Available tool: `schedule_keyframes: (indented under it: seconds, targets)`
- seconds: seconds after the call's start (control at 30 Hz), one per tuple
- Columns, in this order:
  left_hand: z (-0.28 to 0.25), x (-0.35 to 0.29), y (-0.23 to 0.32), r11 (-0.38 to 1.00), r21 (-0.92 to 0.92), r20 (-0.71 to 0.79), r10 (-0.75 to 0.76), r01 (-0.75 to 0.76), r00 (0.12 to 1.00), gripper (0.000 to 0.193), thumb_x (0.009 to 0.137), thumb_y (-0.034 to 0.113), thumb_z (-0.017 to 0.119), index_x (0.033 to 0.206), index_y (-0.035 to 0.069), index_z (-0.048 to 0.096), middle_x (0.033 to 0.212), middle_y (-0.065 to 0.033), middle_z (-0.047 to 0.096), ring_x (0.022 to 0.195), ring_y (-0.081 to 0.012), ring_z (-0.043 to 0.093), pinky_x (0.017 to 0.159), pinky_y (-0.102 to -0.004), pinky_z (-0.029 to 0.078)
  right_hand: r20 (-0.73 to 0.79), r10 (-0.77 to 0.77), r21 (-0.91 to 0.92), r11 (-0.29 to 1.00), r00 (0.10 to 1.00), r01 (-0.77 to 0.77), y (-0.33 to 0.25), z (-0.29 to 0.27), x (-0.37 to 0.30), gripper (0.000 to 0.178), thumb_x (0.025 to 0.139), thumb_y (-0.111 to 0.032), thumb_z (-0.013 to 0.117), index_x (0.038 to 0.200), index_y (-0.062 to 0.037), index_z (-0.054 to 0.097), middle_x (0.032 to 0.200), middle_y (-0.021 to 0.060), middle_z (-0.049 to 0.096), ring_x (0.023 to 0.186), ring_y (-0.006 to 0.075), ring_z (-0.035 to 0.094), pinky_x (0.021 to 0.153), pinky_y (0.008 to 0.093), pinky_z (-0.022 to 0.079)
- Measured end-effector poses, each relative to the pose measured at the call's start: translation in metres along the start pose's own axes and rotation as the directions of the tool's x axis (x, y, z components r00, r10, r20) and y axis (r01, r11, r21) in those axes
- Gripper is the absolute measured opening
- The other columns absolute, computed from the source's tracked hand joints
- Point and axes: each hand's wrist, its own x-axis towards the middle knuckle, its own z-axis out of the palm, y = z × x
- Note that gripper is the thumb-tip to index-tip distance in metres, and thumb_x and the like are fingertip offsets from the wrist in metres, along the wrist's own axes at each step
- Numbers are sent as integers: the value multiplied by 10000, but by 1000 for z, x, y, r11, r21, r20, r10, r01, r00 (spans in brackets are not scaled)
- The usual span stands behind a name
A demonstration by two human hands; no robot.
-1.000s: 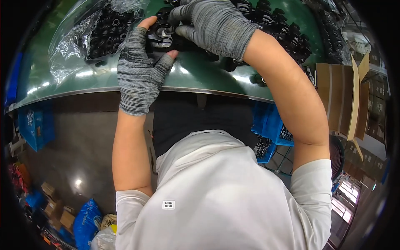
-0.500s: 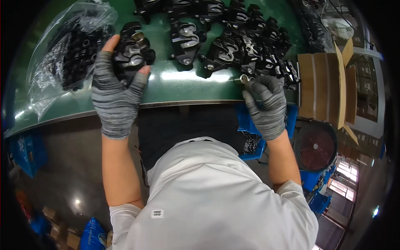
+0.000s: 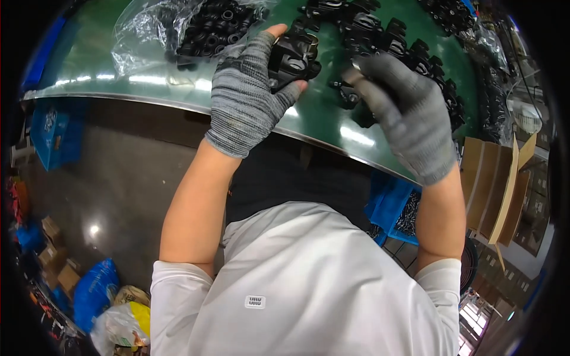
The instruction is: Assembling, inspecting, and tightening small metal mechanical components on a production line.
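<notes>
My left hand point(image 3: 246, 95), in a grey striped glove with bare fingertips, is closed around the sides of a black mechanical part point(image 3: 294, 59) with a shiny silvery piece in its middle. It rests at the green workbench point(image 3: 172, 89). My right hand point(image 3: 412, 113), gloved alike, hovers to the right with thumb and forefinger pinched together. At its fingertips shows a small silvery metal piece point(image 3: 356, 64), smeared by motion. Several more such black parts point(image 3: 362, 26) stand behind and beside the right hand, partly hidden by it.
A clear plastic bag point(image 3: 148, 35) holds black ring-shaped pieces point(image 3: 217, 29) at the bench's left. Blue bins point(image 3: 389, 204) with small metal pieces stand under the bench edge. An open cardboard box point(image 3: 490, 184) is at the right; a blue sack point(image 3: 95, 293) lies on the floor at left.
The view has swung, so the bench and bag appear farther right. My right hand has lifted from beside the parts at the right and come nearer my left hand, which still holds its part.
</notes>
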Motion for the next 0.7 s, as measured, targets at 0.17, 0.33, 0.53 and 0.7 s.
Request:
schedule_keyframes:
  seconds: [0.17, 0.33, 0.53, 0.7]
  targets:
    - [5, -2, -8, 1000, 3, -56, 2, -2, 998, 736, 738, 330, 898, 1355, 82, 582, 1121, -139, 688, 1066, -338, 637, 964, -445, 501, 177, -99, -201, 970, 979, 135, -5, 20, 35, 229, 972, -178, 668, 1120, -11, 721, 907, 230, 720, 774, 385, 706, 710, 430, 573]
    - [2, -4, -9, 998, -47, -72, 34, -38, 997, 712, 752, 346, 889, 1337, 69, 591, 1113, -147, 682, 1049, -340, 633, 965, -454, 497, 212, -150, -350, 911, 966, 219, -8, 28, 50, 232, 1001, -156, 659, 1175, -18, 723, 809, 109, 730, 650, 170, 668, 654, 322, 555]
    - [2, -7, -11, 997, -81, -48, 4, -8, 999, 689, 765, 349, 882, 1323, 64, 596, 1129, -161, 675, 1071, -356, 631, 961, -458, 500, 350, -17, -294, 947, 937, 127, -13, 30, 66, 290, 998, -182, 664, 1233, -17, 704, 841, 124, 731, 651, 136, 673, 662, 289, 569]
    - [1, -8, -16, 999, -26, -74, 29, -31, 997, 771, 755, 342, 914, 1363, 12, 574, 1117, -169, 706, 1056, -305, 684, 967, -397, 542, 380, 281, -178, 957, 881, -228, -38, 26, 71, 348, 988, -228, 684, 1262, -13, 697, 878, 128, 739, 693, 146, 695, 704, 293, 588]
